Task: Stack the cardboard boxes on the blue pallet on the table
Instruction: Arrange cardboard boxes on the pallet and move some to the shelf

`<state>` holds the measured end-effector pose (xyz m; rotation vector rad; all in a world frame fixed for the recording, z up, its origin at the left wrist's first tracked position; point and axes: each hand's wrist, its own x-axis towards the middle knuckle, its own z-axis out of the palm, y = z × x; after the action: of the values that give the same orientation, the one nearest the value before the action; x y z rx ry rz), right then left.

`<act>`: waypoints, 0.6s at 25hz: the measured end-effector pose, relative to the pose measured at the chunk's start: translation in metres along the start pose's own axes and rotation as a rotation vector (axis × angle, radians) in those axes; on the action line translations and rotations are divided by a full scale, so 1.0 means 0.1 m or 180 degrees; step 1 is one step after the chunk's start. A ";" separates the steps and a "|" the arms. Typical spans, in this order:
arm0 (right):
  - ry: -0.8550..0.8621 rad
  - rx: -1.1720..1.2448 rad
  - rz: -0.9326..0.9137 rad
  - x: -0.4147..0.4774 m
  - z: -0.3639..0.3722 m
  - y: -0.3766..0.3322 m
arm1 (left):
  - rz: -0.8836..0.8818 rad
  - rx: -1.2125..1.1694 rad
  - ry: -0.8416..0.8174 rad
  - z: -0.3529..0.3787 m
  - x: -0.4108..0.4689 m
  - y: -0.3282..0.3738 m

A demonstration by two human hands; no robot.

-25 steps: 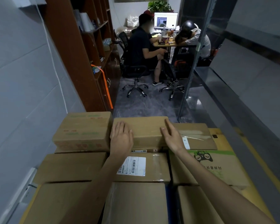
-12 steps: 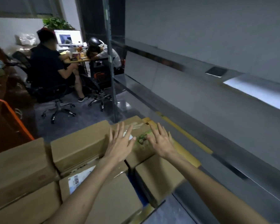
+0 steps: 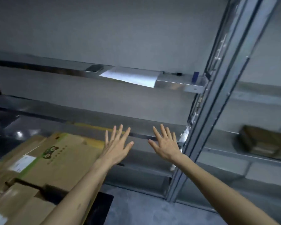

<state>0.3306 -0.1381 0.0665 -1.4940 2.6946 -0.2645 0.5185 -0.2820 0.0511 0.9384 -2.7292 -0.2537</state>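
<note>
The view has swung to the right since a second ago: then both hands lay flat on a brown box in the middle of the stack, and now they are off the boxes and held out in the air before a grey metal shelf rack (image 3: 199, 130). The left hand (image 3: 117, 147) and the right hand (image 3: 165, 146) are both raised palm-down with fingers (image 3: 120, 132) spread wide, gripping nothing and touching nothing.

The stacked brown cardboard boxes (image 3: 39, 176) fill the lower left corner. The topmost one nearest the hands, a flat brown cardboard box with a green stripe (image 3: 68, 153), carries a dark printed cartoon emblem, a line of small print and a white label near its left edge; its right edge passes under the left forearm. Lower boxes are plain brown, with a white label corner showing at the bottom left edge. The blue pallet and the surface under the boxes cannot be made out from here; only a dark slab (image 3: 102, 207) shows beneath the stack's right side.

On the rack's upper shelf lie a white sheet of paper (image 3: 133, 77) and a small dark flat device (image 3: 94, 68). Far right, blurred, a lone brown cardboard box (image 3: 263, 142) sits on another shelf, well apart from the hands.
</note>
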 end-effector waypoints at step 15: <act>0.0088 0.0006 0.1247 -2.11 -0.65 3.74 | 0.1139 0.0009 -0.0407 1.15 0.35 4.13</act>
<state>0.1210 0.2424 0.0576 -0.9344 2.9257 -0.2669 0.2196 0.0274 0.0465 0.4321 -2.9490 -0.2481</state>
